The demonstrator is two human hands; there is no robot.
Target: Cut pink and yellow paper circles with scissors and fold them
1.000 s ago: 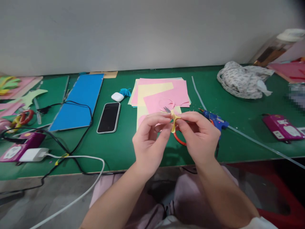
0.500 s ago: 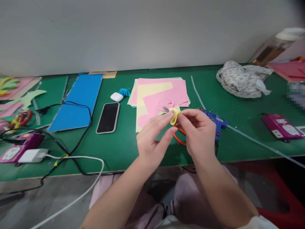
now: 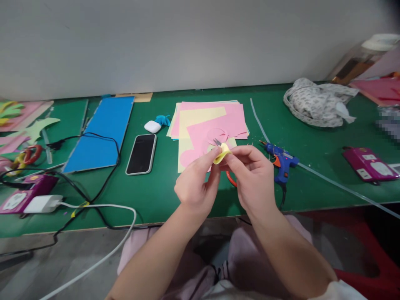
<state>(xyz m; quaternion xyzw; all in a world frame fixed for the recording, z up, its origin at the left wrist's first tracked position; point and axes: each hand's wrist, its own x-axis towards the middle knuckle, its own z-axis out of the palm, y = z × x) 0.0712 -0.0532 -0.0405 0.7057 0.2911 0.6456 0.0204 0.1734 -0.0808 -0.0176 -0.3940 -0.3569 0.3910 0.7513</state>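
Note:
A small curled yellow piece (image 3: 222, 155), paper or thin foam, is pinched between my two hands above the table. My left hand (image 3: 196, 181) grips its left side between thumb and fingers. On the other side, my right hand (image 3: 254, 175) holds it with thumb and index finger. Beneath my hands lie red-handled scissors (image 3: 231, 179), their blade tips pointing away and most of the handles hidden. Pink and yellow sheets (image 3: 215, 121) are stacked just beyond, with a cut pink circle (image 3: 189, 158) on them.
A blue glue gun (image 3: 283, 160) lies to the right with a long clear glue stick (image 3: 337, 185). Left are a phone (image 3: 141, 154), a white case (image 3: 152, 126), a blue board (image 3: 101, 133) and tangled cables (image 3: 93, 204). A patterned cloth (image 3: 315, 104) sits back right.
My left fingers have closed in on the yellow piece, which has tipped flatter and shifted slightly left. My right hand has moved a little left, uncovering more of the glue gun.

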